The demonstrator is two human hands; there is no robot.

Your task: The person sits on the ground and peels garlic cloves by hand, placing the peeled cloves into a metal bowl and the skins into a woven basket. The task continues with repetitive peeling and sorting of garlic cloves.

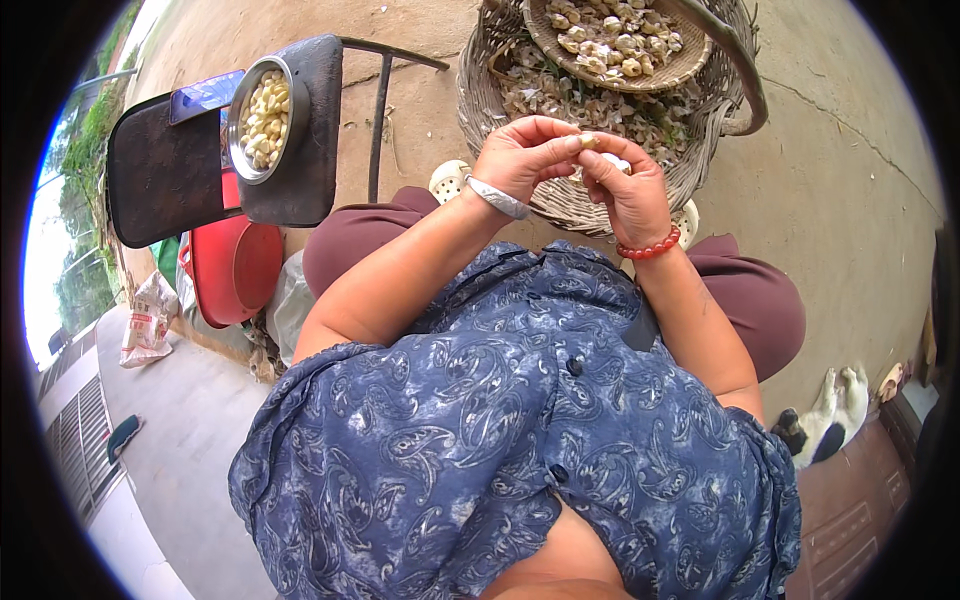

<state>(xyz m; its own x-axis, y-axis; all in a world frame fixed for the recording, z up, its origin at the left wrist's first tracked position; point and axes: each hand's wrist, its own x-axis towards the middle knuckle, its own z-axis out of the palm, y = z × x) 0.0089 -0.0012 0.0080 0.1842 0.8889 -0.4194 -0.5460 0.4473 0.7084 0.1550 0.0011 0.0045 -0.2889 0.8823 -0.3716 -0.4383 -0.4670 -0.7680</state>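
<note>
My left hand (525, 157) and my right hand (626, 180) meet over the near side of a wicker basket (570, 206). Between the fingertips of both is a garlic clove (589, 141), which my left thumb and fingers pinch. My right hand's fingers are curled round a whitish piece of garlic (616, 163), partly hidden. Garlic skins (525, 90) fill the basket, and a round woven tray (697, 64) of garlic bulbs (611, 45) rests on its far part. Off to the left, a steel bowl (298, 112) holds peeled cloves (264, 120).
The bowl stands on a dark chair (319, 180), beside a blue-screened phone (206, 96). Below are a red plastic basin (251, 262) and a printed bag (148, 322). A black-and-white animal (832, 420) lies on the floor at the right. The basket's thick handle (750, 82) arches up at the right.
</note>
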